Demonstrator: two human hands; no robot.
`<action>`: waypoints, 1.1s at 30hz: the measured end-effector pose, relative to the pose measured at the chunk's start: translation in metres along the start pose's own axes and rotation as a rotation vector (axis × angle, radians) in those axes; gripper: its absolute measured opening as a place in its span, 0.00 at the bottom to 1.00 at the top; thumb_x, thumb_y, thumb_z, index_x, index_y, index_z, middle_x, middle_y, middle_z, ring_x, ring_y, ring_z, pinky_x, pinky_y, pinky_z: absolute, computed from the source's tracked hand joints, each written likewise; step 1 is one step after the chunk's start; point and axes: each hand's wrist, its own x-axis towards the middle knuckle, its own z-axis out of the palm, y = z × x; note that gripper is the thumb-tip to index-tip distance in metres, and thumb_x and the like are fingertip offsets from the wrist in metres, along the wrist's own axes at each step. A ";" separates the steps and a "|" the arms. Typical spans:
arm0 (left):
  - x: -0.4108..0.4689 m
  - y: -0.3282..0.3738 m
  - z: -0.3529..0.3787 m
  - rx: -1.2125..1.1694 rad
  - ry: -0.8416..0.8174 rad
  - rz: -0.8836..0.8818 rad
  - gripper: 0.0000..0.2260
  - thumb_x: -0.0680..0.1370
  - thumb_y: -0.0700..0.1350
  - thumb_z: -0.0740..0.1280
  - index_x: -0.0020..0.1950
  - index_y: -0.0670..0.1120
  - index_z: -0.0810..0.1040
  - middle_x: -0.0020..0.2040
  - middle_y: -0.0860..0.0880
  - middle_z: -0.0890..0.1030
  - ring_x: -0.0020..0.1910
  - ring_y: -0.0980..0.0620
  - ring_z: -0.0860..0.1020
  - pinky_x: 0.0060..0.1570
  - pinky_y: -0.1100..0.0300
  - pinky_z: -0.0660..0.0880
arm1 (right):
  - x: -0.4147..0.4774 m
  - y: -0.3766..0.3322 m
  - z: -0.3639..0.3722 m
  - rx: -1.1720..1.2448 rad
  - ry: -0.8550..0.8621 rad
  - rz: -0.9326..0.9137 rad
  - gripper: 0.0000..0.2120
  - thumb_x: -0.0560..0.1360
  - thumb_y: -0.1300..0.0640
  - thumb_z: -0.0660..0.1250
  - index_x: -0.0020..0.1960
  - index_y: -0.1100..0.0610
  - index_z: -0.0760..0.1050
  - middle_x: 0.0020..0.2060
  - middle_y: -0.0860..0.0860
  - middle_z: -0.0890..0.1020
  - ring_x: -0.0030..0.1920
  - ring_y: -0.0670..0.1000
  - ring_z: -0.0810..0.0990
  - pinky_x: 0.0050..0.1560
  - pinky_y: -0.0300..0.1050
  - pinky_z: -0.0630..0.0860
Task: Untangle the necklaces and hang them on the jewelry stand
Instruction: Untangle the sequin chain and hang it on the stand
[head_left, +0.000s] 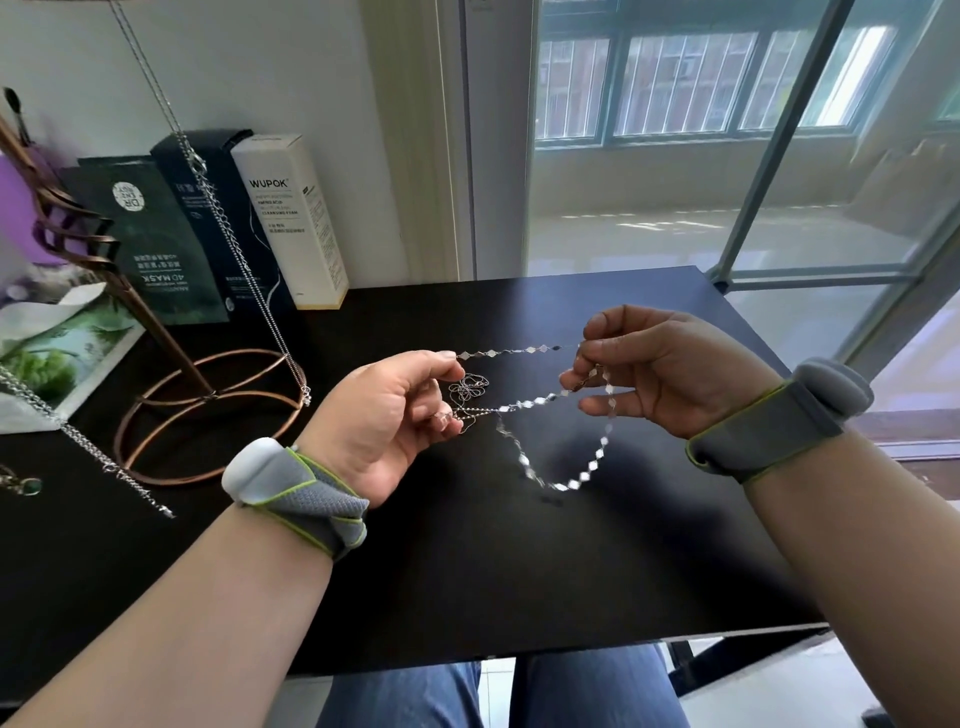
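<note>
Left hand and right hand each pinch a necklace of flat silver diamond links above the table; a fine chain tangle is indistinct.

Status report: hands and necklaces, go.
Both pinching: left hand, right hand hold the diamond-link necklace stretched between them. A thin chain tangled at the left hand. The stand on left, other chains hanging, nothing blocking.

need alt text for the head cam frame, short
Two hands over a black table stretch a silver necklace between them: the left hand pinches it beside a knot of fine chain, the right hand pinches the other side. At left, a copper jewelry stand carries other chains, boxes behind it.
</note>
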 end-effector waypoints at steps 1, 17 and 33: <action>0.000 0.000 -0.001 0.002 0.005 0.005 0.08 0.75 0.43 0.64 0.37 0.43 0.76 0.22 0.51 0.61 0.26 0.52 0.65 0.38 0.56 0.72 | 0.000 0.000 0.000 0.003 0.006 -0.001 0.07 0.73 0.70 0.63 0.43 0.59 0.74 0.33 0.57 0.79 0.39 0.57 0.84 0.37 0.52 0.83; -0.001 -0.001 -0.014 0.056 -0.029 -0.013 0.08 0.76 0.45 0.64 0.39 0.43 0.76 0.21 0.52 0.58 0.18 0.57 0.54 0.22 0.67 0.48 | 0.005 0.000 -0.011 -0.080 0.122 0.014 0.08 0.72 0.69 0.63 0.42 0.58 0.75 0.31 0.54 0.80 0.24 0.48 0.69 0.39 0.46 0.76; -0.013 0.010 0.011 0.110 -0.229 0.047 0.09 0.77 0.46 0.63 0.42 0.41 0.78 0.27 0.47 0.72 0.25 0.52 0.67 0.26 0.61 0.67 | 0.000 0.014 0.014 -0.444 0.063 -0.189 0.13 0.69 0.74 0.67 0.50 0.63 0.79 0.45 0.54 0.83 0.42 0.44 0.80 0.42 0.30 0.76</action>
